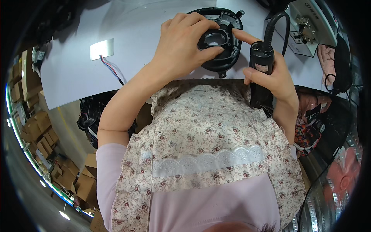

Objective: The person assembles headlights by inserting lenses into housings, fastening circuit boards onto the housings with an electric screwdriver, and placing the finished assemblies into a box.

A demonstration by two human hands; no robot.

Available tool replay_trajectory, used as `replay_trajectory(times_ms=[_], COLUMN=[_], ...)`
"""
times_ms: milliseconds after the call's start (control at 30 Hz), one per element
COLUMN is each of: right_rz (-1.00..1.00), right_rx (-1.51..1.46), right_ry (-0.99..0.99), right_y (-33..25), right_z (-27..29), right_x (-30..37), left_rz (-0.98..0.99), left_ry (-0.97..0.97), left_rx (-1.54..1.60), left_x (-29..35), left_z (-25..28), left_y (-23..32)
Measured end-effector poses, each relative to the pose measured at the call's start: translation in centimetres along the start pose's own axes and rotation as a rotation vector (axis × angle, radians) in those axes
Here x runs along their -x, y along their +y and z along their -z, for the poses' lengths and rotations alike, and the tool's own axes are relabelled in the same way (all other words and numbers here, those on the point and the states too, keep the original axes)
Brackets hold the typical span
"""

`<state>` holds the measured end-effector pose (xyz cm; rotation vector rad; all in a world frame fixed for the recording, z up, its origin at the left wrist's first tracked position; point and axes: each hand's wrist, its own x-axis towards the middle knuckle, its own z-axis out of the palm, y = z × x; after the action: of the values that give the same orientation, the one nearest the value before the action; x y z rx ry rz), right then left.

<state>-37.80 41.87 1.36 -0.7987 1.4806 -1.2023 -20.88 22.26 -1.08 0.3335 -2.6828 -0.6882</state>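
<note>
On the white table, near its front edge, lies a round black plastic housing (220,66) with mounting tabs. In its middle sits a smaller black part with a clear oval lens (215,38). My left hand (187,40) reaches over the housing from the left, thumb and fingers closed round the sides of the lens part. A black corded electric screwdriver (261,58) rests in my right hand (276,75), its cord end pointing away from me. My right index finger stretches to the housing's right side, beside the lens part. The driver's tip is not visible.
A silvery plate with thin wires (102,49) lies at the left of the table. A metal stand (309,27) and a pink cloth (326,63) are at the right. The screwdriver's black cord (288,29) loops beside the stand. Cardboard boxes (85,185) stand on the floor at left.
</note>
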Motion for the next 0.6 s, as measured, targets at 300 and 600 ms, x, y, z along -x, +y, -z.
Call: replay_trajectory(times_ms=[300, 600], right_rz=[0.015, 0.01], right_rx=[-0.009, -0.009], right_ry=[0.001, 0.011], right_y=[0.0, -0.15], right_z=[-0.08, -0.32], right_x=[0.01, -0.22], left_rz=[0.024, 0.023], left_ry=[0.057, 0.012], left_rx=[0.034, 0.054], left_x=[0.29, 0.03], left_z=[-0.17, -0.21], left_y=[0.07, -0.46])
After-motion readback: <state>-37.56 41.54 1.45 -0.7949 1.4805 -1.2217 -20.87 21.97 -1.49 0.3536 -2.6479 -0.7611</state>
